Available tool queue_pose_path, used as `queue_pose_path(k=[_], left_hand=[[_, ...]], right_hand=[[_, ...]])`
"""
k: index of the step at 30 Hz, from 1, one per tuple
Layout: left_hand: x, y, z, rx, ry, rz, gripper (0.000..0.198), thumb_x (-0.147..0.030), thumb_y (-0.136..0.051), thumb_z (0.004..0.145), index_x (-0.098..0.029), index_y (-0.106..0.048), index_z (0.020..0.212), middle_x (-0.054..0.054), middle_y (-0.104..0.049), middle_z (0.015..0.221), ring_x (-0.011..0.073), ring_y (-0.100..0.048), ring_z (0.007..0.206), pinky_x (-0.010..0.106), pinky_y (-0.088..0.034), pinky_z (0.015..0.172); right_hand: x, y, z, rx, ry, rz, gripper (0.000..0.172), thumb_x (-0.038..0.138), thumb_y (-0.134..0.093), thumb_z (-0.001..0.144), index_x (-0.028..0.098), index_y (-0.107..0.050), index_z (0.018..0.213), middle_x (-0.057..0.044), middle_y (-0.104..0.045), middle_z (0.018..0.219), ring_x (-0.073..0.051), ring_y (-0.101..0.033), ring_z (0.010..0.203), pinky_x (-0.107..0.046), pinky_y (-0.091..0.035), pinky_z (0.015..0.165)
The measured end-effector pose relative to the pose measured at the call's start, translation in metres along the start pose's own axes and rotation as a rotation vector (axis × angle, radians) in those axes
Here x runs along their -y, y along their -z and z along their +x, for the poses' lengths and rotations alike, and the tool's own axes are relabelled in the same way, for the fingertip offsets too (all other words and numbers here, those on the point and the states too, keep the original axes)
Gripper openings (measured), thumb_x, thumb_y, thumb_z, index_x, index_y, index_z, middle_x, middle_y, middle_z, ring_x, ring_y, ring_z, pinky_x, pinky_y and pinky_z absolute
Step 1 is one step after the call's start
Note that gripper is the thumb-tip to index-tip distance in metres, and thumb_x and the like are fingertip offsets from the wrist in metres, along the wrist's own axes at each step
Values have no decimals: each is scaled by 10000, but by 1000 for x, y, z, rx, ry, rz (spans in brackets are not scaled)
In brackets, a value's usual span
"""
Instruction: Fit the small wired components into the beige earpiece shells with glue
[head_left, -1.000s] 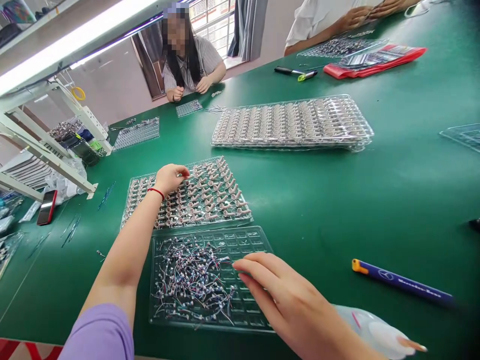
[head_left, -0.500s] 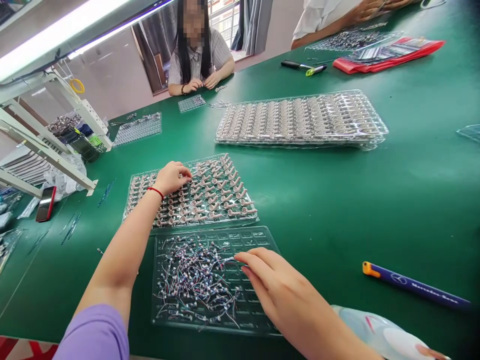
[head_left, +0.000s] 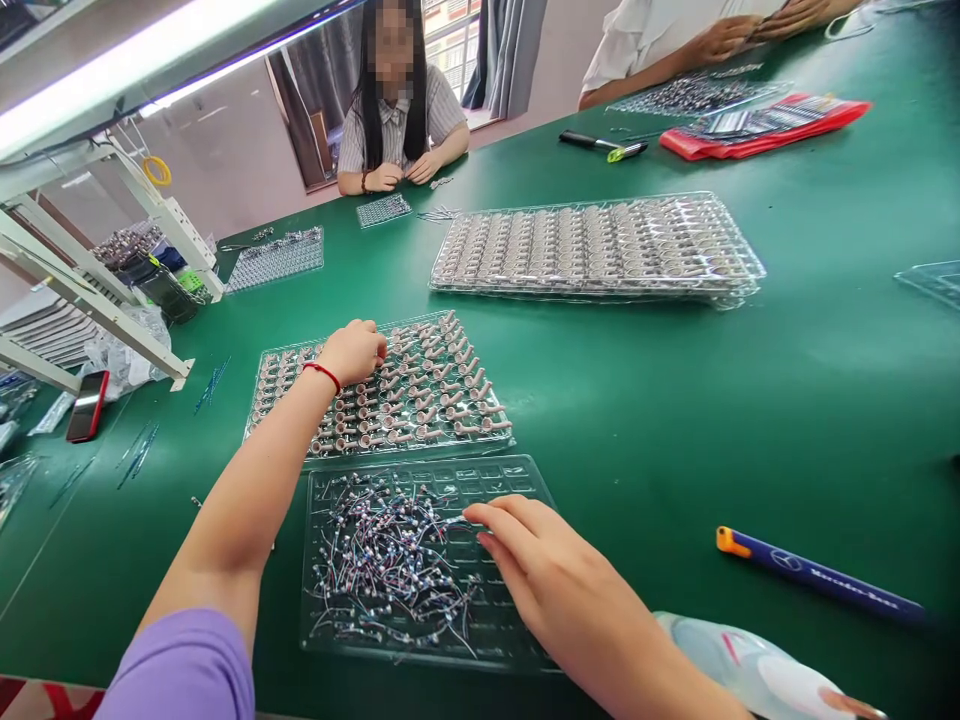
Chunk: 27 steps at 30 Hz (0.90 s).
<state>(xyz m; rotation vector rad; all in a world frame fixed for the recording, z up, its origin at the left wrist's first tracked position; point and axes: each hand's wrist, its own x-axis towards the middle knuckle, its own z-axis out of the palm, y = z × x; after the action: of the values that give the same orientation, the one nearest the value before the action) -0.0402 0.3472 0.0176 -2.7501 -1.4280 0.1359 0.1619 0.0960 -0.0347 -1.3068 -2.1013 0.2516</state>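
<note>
My left hand (head_left: 354, 352), a red cord round its wrist, reaches over a clear tray (head_left: 504, 438) filled with rows of beige earphone-shaped shells (head_left: 424, 400). Its fingers are curled down among the shells, and what they hold, if anything, is hidden. Nearer to me lies a dark transparent tray (head_left: 517, 640) with a tangled heap of small parts with thin wires (head_left: 390, 550). Above its right side is my right hand (head_left: 551, 575), index finger and thumb stretched out and slightly apart. The index fingertip is at one wired part (head_left: 453, 520) on the edge of the heap.
A stack of filled clear trays (head_left: 600, 250) lies farther back. To the right are a blue pen-shaped case (head_left: 821, 583) and a clear plastic bag (head_left: 739, 655). A phone (head_left: 88, 406) lies at left, below a shelf frame (head_left: 142, 335). Two people sit across the table.
My left hand has turned slightly and its fingers are more curled over the shells. My right hand stays at the same wired part. The view has shifted a little.
</note>
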Motion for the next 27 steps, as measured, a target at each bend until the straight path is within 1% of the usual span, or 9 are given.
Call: queue_pose_path(k=[4, 10, 16, 19, 21, 23, 25, 27], left_hand=[[1, 1, 0, 18, -28, 55, 150, -132, -563, 842, -200, -691, 882, 86, -612, 973, 246, -548, 973, 332, -437, 811], [5, 3, -5, -3, -59, 70, 205, -92, -503, 861, -201, -657, 941, 88, -603, 982, 238, -550, 938, 339, -416, 788], [5, -7, -8, -68, -34, -13, 168, -159, -515, 891, -215, -670, 924, 72, -605, 938, 232, -557, 917, 325, -420, 767], [4, -7, -13, -127, -2, -79, 163, -176, -528, 892, -210, -687, 893, 68, -607, 899, 229, -568, 886, 320, -433, 743], [3, -1, -22, -192, 34, -124, 188, -182, -502, 910, -199, -690, 914, 71, -606, 896, 224, -573, 876, 318, -443, 738], [1, 8, -38, -266, 68, -164, 207, -187, -477, 927, -189, -681, 963, 72, -607, 902, 214, -577, 877, 317, -453, 757], [-4, 19, -62, -326, 88, -192, 200, -198, -481, 931, -185, -670, 993, 65, -613, 892, 204, -580, 878, 316, -456, 787], [-10, 29, -94, -362, 95, -215, 165, -224, -514, 922, -191, -671, 961, 49, -627, 852, 198, -583, 865, 318, -455, 801]], right_hand=[[-2, -1, 0, 14, -4, 0, 273, 139, -360, 948, 182, -629, 979, -80, -679, 873, -185, -657, 743, -305, -560, 650], [-5, -4, 0, 27, -15, 8, 266, 135, -372, 940, 183, -633, 967, -83, -671, 887, -190, -651, 761, -305, -557, 651], [-5, -4, 1, 71, -27, 8, 272, 125, -384, 932, 176, -648, 973, -92, -669, 898, -192, -648, 762, -316, -560, 665], [-5, -4, 3, 99, -20, 4, 283, 121, -386, 932, 169, -663, 963, -86, -655, 873, -185, -632, 747, -309, -558, 659], [-4, -5, 4, 111, -12, -1, 289, 131, -391, 938, 180, -675, 960, -77, -642, 851, -180, -619, 738, -303, -551, 657], [-3, -6, 4, 116, -5, -10, 288, 154, -399, 945, 192, -684, 959, -72, -629, 838, -180, -606, 735, -304, -542, 655], [-2, -9, 5, 115, 2, -20, 281, 183, -408, 954, 197, -689, 956, -72, -618, 836, -182, -596, 737, -309, -533, 657], [-1, -11, 5, 108, 14, -24, 281, 204, -410, 961, 197, -689, 930, -70, -613, 834, -183, -588, 739, -313, -524, 664]])
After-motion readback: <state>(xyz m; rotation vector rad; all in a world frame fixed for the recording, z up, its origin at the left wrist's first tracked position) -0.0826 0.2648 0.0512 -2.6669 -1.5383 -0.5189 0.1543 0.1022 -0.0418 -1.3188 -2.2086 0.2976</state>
